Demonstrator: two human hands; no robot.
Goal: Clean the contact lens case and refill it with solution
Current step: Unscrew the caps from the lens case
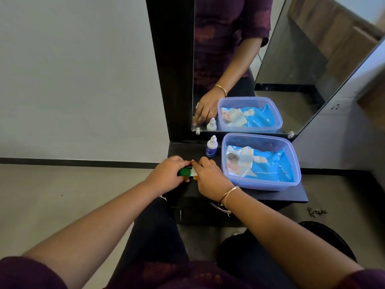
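Blue wipes pack point(268, 165) in plastic tub, reads approx "CARING BABY WET WIPES", bottle label point(211, 151) txt illegible

Left hand point(166, 174): curled around the green-capped end of the contact lens case point(186, 171).
Right hand point(210, 178): closed over the case's other end; bangle point(229, 193) on wrist.
Solution bottle point(211, 146): upright, capped, just beside the plastic tub point(291, 155).
Tub contents: blue wet-wipes pack point(268, 165).
Support: black shelf point(300, 195) below mirror point(291, 59).

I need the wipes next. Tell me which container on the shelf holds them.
The lidless plastic tub, right of the small solution bottle, holds the blue pack.
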